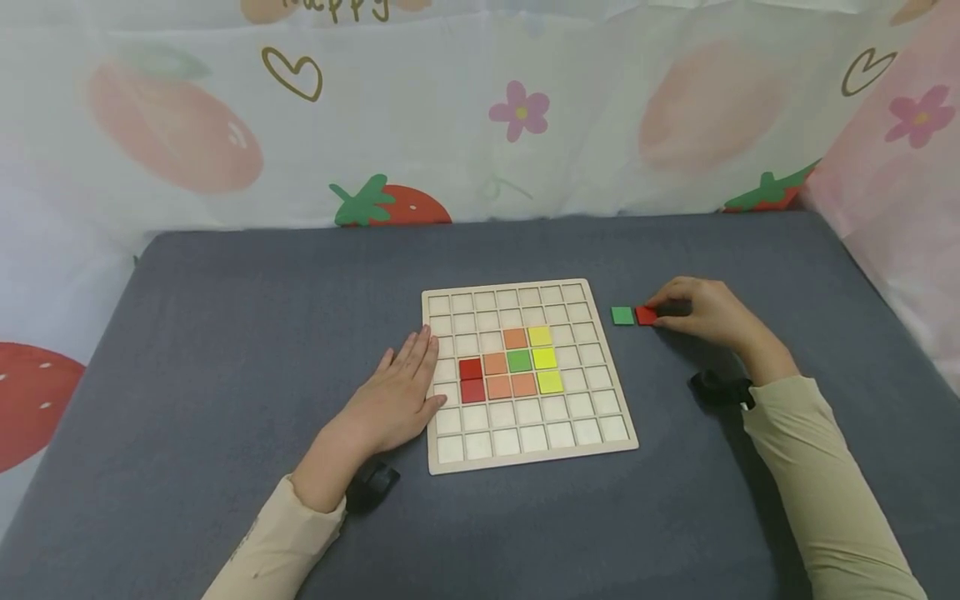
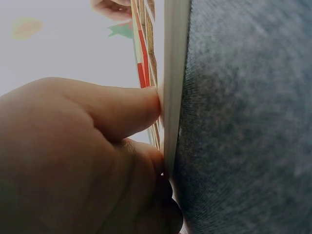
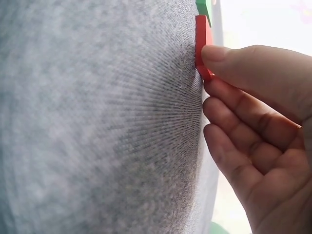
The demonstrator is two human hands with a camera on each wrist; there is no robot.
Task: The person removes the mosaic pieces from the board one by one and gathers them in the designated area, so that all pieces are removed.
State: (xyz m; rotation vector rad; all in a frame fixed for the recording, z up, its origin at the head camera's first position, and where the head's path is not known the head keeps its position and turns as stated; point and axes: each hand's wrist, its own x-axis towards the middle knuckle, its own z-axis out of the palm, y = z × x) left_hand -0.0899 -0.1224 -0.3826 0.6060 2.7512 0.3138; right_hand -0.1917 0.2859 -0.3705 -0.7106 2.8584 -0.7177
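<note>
A square wooden grid board lies on the grey cloth. In its middle cells sit dark red tiles, orange tiles, a green tile and yellow tiles. My left hand rests on the board's left edge with its fingers straight; thumb and fingertips touch the rim in the left wrist view. Right of the board, my right hand pinches a loose red tile between thumb and fingers, the tile still at the cloth. Beside it lies a loose green tile.
The grey cloth covers the table. Behind it hangs a white curtain printed with fruit and flowers, and a pink one at the right. A black wrist camera sits under the left wrist, another by the right.
</note>
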